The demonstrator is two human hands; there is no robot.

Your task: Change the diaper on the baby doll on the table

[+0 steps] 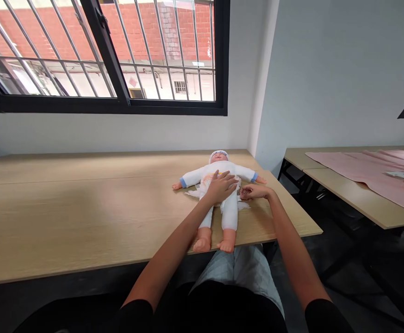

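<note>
A baby doll (229, 217) in a white suit with blue cuffs lies on its back on the table, its feet at the front edge and its arms spread. My left hand (222, 186) rests flat on the doll's belly, fingers stretched out. A white diaper (244, 205) lies under and around the doll's hips, its edges sticking out on both sides. At its right side, my right hand (254, 191) is closed with curled fingers, seemingly pinching the diaper's edge. The fingertips are partly hidden. The doll wears a white headband or cap (219, 152).
The wooden table (84, 212) stretches far to the left, against the wall under a barred window (167, 60). Across a gap on the right stands a second table (330, 178) with a pink cloth (358, 169) and a patterned cloth on it.
</note>
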